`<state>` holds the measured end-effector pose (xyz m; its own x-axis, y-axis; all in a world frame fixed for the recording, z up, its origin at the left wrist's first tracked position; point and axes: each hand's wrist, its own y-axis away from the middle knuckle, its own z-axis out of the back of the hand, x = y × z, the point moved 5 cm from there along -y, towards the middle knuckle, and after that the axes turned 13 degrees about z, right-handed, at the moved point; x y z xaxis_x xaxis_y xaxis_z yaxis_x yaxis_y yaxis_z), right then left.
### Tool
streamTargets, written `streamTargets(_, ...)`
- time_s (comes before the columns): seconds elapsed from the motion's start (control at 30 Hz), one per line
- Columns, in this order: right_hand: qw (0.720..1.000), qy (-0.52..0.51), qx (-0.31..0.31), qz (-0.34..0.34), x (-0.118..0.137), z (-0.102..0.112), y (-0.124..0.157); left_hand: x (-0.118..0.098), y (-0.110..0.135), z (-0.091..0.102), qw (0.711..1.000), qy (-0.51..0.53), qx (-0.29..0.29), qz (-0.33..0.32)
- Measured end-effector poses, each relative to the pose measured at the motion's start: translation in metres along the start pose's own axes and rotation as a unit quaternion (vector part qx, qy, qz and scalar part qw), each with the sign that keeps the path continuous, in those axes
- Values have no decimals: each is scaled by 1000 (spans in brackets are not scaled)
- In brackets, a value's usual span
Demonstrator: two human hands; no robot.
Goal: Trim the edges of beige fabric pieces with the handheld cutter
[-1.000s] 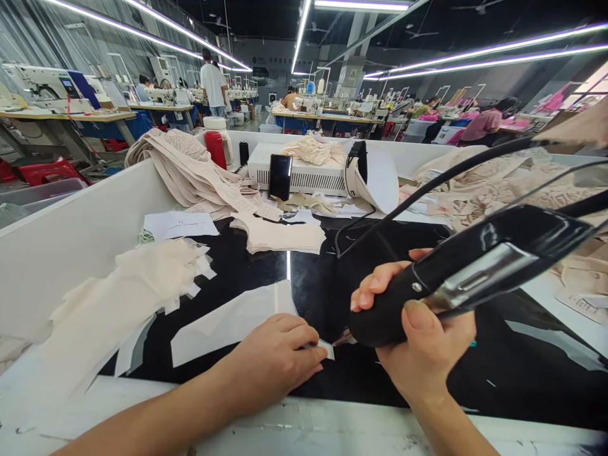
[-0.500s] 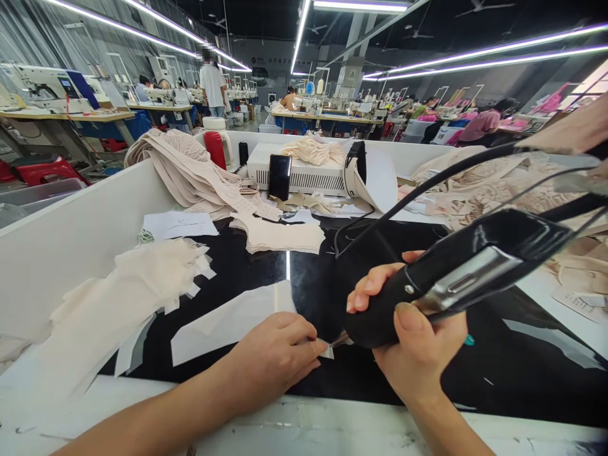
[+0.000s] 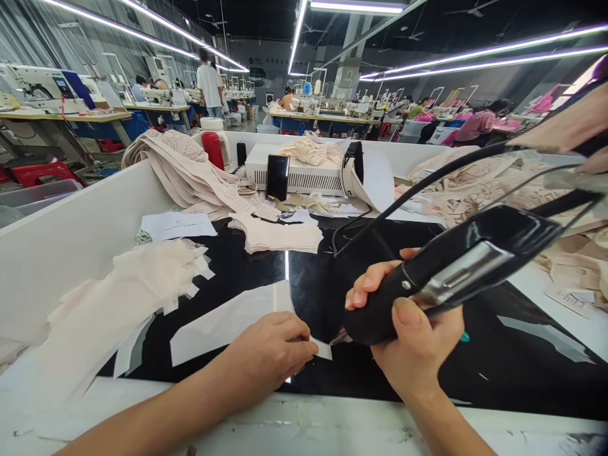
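Note:
My left hand [image 3: 273, 348] rests on a white fabric piece [image 3: 237, 310] on the black work surface [image 3: 327, 285]. Its fingers are curled together at the right end of the piece, where a narrow white tip sticks out beyond them. Wrapped round a black corded hand tool [image 3: 456, 278] is my right hand [image 3: 418, 342], its thumb by a metal lever on the tool's side. The tool's thin metal tip points down to the left, just beside the fabric's tip; whether they touch I cannot tell. Part of the fabric is hidden under my left hand.
Cream fabric pieces [image 3: 137, 285] are heaped at left, with another stack [image 3: 280, 234] farther back. Behind stand a phone [image 3: 278, 177] and a vented white box [image 3: 313, 177]. A black cable [image 3: 427, 180] arches at right. White side walls [image 3: 71, 228] edge the table.
My left fingers have slid slightly left, baring more of the fabric's narrow tip. The tool in my right hand has shifted a little, and the whole view has drifted slightly.

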<state>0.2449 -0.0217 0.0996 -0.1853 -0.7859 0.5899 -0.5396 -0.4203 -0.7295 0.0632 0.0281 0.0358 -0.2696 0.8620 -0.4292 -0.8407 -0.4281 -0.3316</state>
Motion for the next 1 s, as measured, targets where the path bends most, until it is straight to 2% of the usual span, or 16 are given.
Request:
streamTargets(0.37,1000,1,5,1,3,0,1,-1,-1,3,1000,15,-11,-8)
streamTargets(0.7,1000,2,22,6,3,-2,3,0,0,5,1000,0,10,2)
streamTargets(1.0,1000,-20,12,-5,10,-1,3,6,-2,4,1000,-5,3,-5)
